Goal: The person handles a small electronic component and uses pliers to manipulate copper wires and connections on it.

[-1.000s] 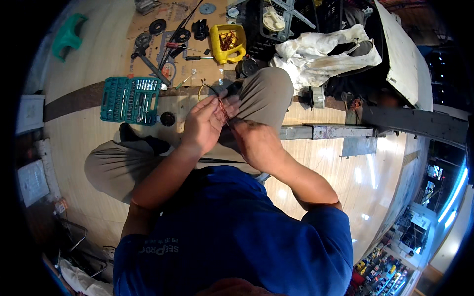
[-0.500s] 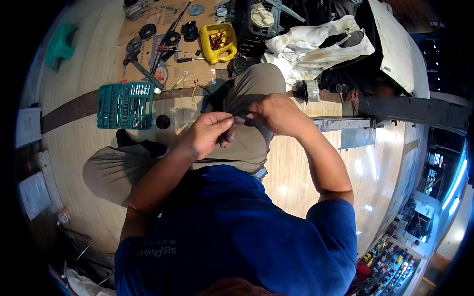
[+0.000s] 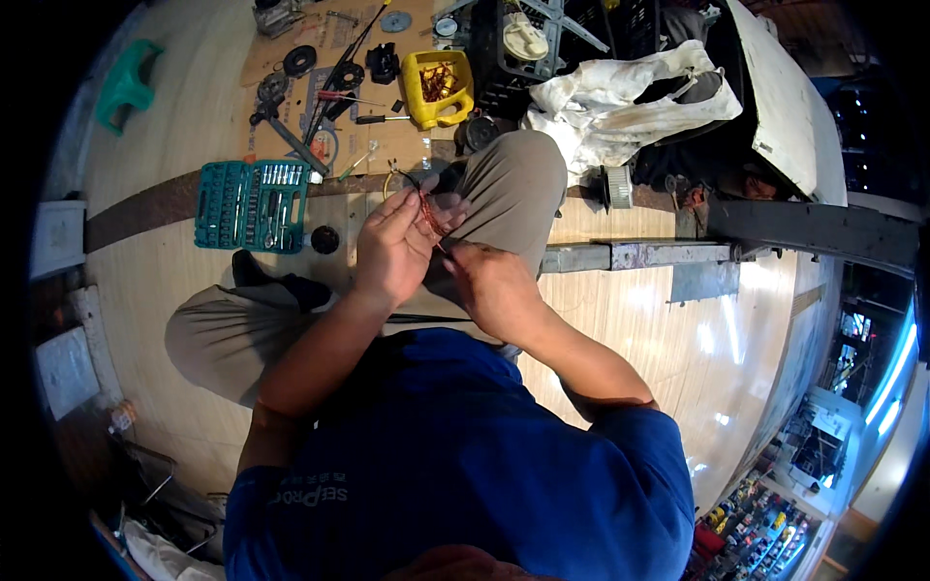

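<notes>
Over my lap, a thin reddish-brown bundle, seemingly copper wire [image 3: 429, 215], lies across the fingers of my left hand [image 3: 392, 247]. The left thumb presses on its upper end, and the other fingers curl loosely behind it. My right hand [image 3: 494, 290] is at the lower end of the bundle, its thumb and forefinger pinched around the tip there. The fine detail of that end is too small to make out. Beyond my raised knee, a yellow cut-open jug [image 3: 418, 108] holds similar reddish-brown pieces.
On the floor at left lies a green socket set case [image 3: 203, 208], with a round black part [image 3: 325, 239] beside it. Screwdrivers and dark machine parts lie on flattened cardboard [image 3: 276, 58]. White cloth [image 3: 581, 107], a metal beam [image 3: 668, 255] and a green stool [image 3: 126, 87] are farther out.
My right hand has moved down and left. My left hand has turned and its fingers have spread some, so the reddish wire bundle between the hands now shows.
</notes>
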Available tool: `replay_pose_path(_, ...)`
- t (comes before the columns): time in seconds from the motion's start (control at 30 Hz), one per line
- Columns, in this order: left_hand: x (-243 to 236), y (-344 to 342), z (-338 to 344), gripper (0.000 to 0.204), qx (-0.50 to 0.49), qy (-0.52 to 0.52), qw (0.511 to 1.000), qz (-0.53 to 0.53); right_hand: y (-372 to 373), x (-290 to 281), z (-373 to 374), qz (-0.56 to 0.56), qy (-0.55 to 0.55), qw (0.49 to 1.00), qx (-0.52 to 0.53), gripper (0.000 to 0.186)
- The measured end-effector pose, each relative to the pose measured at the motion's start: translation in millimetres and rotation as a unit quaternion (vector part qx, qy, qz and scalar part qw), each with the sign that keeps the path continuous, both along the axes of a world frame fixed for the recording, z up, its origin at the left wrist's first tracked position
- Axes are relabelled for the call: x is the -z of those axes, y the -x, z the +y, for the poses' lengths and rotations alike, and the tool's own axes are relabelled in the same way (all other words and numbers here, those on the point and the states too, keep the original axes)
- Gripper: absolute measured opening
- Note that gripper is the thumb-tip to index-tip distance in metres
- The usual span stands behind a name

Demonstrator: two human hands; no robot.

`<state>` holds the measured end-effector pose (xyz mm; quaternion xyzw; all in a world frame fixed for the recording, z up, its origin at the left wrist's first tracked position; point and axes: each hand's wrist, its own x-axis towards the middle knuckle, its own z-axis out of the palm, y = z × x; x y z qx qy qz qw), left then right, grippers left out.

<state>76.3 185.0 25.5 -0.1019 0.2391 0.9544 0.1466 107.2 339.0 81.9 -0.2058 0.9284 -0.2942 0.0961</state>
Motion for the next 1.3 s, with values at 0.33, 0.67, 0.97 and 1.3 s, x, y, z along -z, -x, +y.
replay_pose_path(0.33,-9,1,-12,0.023,0.168,-0.092,0.981,-0.032,40,-7,93,-0.279,0.071,0.957,-0.034,0.023)
replay_pose_path(0.67,-19,-4,0,0.024,0.368,0.194,0.905,0.084,83,-45,56,-0.083,-0.093,0.98,-0.153,0.027)
replay_pose_path(0.97,-29,2,14,0.024,0.009,0.048,0.998,-0.051,20,-22,-3,-0.047,0.019,0.999,0.016,0.015)
replay_pose_path(1.3,-10,0,1,0.022,0.078,-0.084,0.993,-0.023,24,6,39,-0.385,0.279,0.868,0.146,0.018)
